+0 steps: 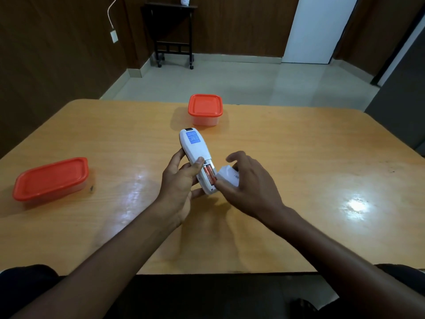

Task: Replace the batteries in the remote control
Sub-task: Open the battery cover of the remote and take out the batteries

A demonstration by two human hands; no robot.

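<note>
Left hand (178, 180) gripping white remote control (195, 155) back-up above the table (299, 157) middle, two batteries (210, 174) showing in its open bay, right hand (247, 185) pinching the white battery cover (228, 177) beside it, two red-lidded boxes (205, 109) nearer the far and left edges.

Both forearms bare, no sleeves, watch or rings visible; left hand (178, 187), right hand (249, 187); dark trousers at lower frame corners.
</note>
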